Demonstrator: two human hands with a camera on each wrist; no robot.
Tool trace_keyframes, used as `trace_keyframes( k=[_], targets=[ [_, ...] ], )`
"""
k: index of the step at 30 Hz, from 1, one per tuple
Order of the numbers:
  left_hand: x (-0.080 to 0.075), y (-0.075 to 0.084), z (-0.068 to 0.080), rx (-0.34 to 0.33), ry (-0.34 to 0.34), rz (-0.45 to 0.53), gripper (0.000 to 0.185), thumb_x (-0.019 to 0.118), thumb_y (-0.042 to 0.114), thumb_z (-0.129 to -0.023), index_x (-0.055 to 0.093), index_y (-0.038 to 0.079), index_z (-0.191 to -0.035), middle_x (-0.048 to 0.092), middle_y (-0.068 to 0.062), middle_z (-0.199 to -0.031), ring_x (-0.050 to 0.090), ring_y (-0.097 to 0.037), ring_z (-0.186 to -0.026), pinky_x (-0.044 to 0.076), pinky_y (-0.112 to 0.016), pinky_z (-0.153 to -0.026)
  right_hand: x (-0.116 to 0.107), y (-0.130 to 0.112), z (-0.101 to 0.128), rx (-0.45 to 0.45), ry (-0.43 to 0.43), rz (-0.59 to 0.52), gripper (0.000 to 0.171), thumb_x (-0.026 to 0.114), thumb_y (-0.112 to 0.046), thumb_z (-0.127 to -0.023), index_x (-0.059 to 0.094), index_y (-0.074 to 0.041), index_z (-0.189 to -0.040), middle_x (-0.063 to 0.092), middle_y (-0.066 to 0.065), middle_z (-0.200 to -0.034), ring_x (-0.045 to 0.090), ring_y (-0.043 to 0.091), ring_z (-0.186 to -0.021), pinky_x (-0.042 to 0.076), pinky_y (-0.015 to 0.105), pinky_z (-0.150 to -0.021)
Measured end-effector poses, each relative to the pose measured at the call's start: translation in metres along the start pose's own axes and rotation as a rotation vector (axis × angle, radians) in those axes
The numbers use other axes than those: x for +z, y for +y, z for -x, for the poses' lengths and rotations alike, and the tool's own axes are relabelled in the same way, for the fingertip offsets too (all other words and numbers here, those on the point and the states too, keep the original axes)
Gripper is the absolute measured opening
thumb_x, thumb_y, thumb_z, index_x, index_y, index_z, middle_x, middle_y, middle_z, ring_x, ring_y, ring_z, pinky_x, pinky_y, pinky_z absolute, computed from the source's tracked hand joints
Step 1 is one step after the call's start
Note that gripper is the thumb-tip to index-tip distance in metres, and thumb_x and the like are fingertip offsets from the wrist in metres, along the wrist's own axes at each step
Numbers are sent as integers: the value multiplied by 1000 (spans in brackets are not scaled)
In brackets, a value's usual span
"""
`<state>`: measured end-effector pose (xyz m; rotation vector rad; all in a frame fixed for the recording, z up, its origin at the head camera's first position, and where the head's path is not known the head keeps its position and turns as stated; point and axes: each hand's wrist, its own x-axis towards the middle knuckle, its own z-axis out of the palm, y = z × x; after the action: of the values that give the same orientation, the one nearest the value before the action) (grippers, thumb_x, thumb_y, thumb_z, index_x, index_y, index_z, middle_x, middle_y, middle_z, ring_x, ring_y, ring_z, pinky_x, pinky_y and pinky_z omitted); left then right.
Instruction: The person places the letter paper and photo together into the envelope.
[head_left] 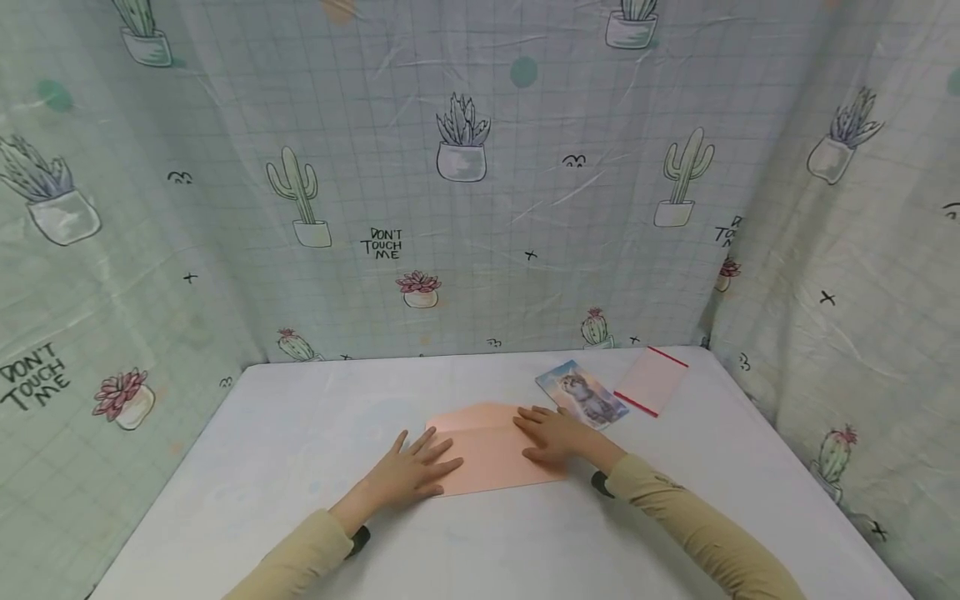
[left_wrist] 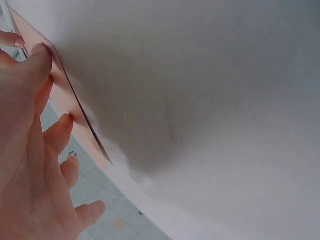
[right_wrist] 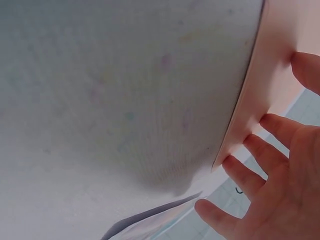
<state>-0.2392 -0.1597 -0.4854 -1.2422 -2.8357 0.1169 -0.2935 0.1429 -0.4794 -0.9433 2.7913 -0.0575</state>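
Two open hands, left hand (head_left: 408,475) and right hand (head_left: 553,435), press flat on a peach paper envelope (head_left: 491,454) lying between them on a white table (head_left: 300,450).

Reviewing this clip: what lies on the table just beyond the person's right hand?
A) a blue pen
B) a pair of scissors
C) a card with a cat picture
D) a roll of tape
C: in the head view a card with a cat picture lies on the white table just past the right hand, which presses flat on the pink envelope, with a clear red-edged bag beside the card.
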Motion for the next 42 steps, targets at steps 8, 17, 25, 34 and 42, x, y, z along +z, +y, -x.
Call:
trace_keyframes(
  k=[8, 17, 25, 34, 42],
  targets=[
    [1, 1, 5, 3, 55, 1, 48, 50, 41, -87, 45, 25, -132, 40, -11, -140, 28, -39, -131, 25, -65, -96, 5, 5, 1, -3, 20, -4, 60, 44, -46, -89, 30, -16, -140, 26, 4, -148, 25, 28, -135, 23, 59, -102],
    [5, 0, 3, 3, 48, -21, 48, 48, 42, -88, 43, 26, -133, 39, -9, -141, 28, -36, -132, 25, -63, -97, 6, 10, 6, -37, 98, -15, 56, 50, -36, -89, 36, -11, -137, 28, 9, -146, 27, 30, -134, 23, 58, -102],
    [7, -3, 4, 3, 53, -51, 48, 47, 43, -88, 42, 28, -133, 39, -7, -141, 28, -33, -133, 26, -61, -99, 6, 26, 15, -77, 235, 20, 53, 51, -29, -88, 38, -7, -135, 33, 16, -142, 34, 35, -129, 29, 60, -96],
    [4, -3, 6, 21, 80, -82, 45, 48, 41, -89, 45, 25, -132, 43, -7, -138, 32, -32, -131, 30, -59, -98, 5, 44, 28, -129, 435, 147, 51, 59, -27, -84, 46, -4, -129, 45, 16, -134, 46, 34, -118, 38, 55, -89],
    [3, -5, 8, 39, 99, -78, 44, 50, 39, -89, 47, 24, -130, 46, -7, -135, 35, -31, -130, 32, -58, -97, 9, 63, 40, -37, 464, 225, 49, 60, -30, -83, 49, -10, -127, 51, 11, -128, 49, 29, -116, 40, 53, -88]
  ],
)
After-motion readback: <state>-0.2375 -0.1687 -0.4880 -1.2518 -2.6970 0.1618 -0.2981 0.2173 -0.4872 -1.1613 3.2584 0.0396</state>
